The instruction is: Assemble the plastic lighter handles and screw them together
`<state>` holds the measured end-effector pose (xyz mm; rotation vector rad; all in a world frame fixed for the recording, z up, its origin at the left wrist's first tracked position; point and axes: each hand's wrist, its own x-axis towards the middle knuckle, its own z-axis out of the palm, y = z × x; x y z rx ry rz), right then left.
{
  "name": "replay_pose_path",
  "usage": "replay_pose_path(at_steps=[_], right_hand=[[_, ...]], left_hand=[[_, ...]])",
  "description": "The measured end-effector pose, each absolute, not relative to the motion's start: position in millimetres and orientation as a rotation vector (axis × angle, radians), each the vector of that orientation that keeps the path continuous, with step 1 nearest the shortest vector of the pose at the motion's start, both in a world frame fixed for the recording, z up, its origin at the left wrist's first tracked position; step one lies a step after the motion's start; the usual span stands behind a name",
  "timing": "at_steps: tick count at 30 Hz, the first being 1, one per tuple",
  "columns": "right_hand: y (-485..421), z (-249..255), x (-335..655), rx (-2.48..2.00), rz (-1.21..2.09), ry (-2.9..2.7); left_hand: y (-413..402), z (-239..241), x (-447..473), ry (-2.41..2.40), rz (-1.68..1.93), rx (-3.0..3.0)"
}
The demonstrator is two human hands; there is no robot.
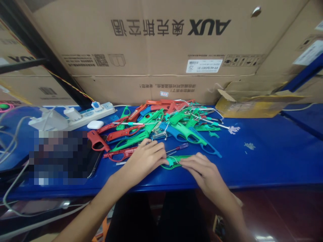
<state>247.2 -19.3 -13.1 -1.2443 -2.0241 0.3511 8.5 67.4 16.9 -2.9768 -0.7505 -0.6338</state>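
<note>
Near the table's front edge lies a green lighter casing point(166, 167), with a teal trigger piece point(172, 162) and a thin white wire in it. My left hand point(150, 155) is closed, its thumb and fingers pinching the casing's left end. From the other side my right hand point(205, 169) pinches the casing by the white wire; its fingertips partly cover what they grip. Just behind the casing rests a small screwdriver point(180, 147) with a purple handle. Beyond my hands spreads a heap of red, blue and green lighter shells point(141, 137), mixed with metal rods and wires.
A white power strip point(101, 112) with plugs and a white earphone case point(95, 125) sit at left, near a phone point(94, 161). At right are small white bits point(249, 146) and an open cardboard box point(248, 106). Large cartons point(161, 47) stand behind the blue table.
</note>
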Motion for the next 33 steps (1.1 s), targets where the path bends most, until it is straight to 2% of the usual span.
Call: replay_pose_path(at_steps=[5, 19, 27, 33], right_hand=[[-20, -14, 248, -1.264, 0.388, -2.035], [-18, -12, 246, -1.263, 0.346, -2.024], [-18, -10, 245, -1.251, 0.34, -2.011], [-17, -13, 247, -1.214, 0.364, -1.998]], left_hand=[[74, 24, 9, -0.707, -0.557, -2.975], [69, 17, 9, -0.708, -0.62, -2.945], [70, 29, 15, -0.685, -0.459, -2.864], [71, 24, 12, -0.714, -0.567, -3.001]])
